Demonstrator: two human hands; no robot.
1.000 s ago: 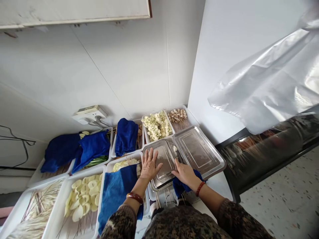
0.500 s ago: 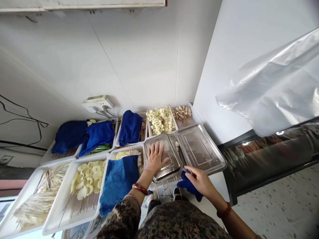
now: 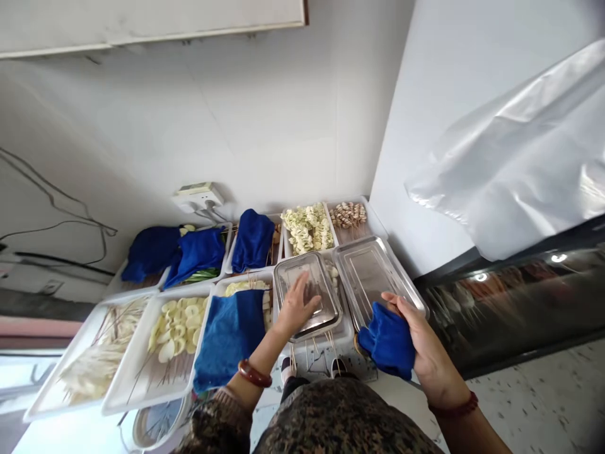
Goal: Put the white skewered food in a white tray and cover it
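Observation:
My left hand point(image 3: 299, 307) is open, fingers stretched, over a small metal tray point(image 3: 328, 296); I cannot tell whether it touches. That tray lies on a white container, with skewer sticks poking out below its near edge. My right hand point(image 3: 423, 347) grips a bunched blue cloth point(image 3: 388, 343) at the near corner of a larger metal tray point(image 3: 371, 274). Something brown shows beside the cloth, too hidden to name. Another blue cloth point(image 3: 231, 337) covers part of a container left of my left hand.
Skewered cauliflower point(image 3: 308, 227) and other skewers point(image 3: 348, 214) fill containers along the wall. Several blue cloths cover containers at the back left. Sliced pieces on skewers point(image 3: 177, 328) lie in a white tray. A plastic sheet point(image 3: 524, 157) hangs over a display case at right.
My right hand has closed on the blue cloth and raised it beside the large tray. My left hand's fingers have come closer together over the small tray. The view has shifted slightly.

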